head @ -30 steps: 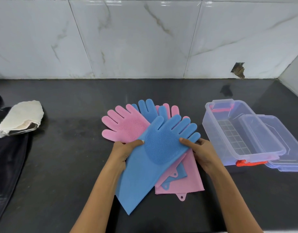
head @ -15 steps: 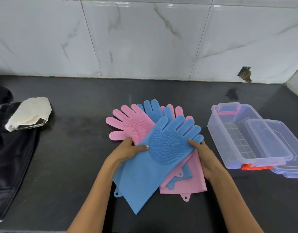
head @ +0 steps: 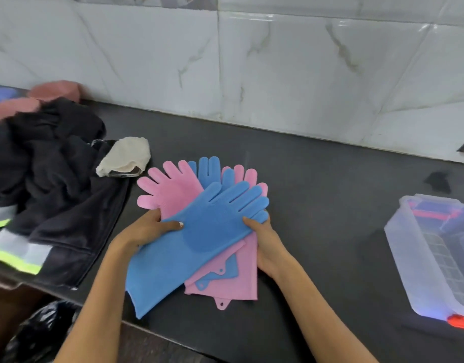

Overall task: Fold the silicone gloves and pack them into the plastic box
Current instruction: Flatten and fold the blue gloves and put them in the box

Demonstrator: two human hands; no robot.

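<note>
Several silicone gloves lie stacked on the black counter. The top blue glove lies palm up, bristled, with its cuff reaching toward the front edge. My left hand grips its thumb side, thumb on top. My right hand holds its little-finger side. Under it lie a pink glove fanned left, a second blue glove and another pink glove. The clear plastic box stands open at the right edge, partly cut off.
Dark clothing with reflective yellow stripes is heaped at the left. A cream cloth on a phone lies beside the gloves. Pink and blue items sit by the tiled wall. A black bag shows below the counter's front edge.
The view swung left and tilted, so the box slid to the right edge and the dark clothing came into view. Both hands keep hold of the top blue glove; the stack looks unmoved.
</note>
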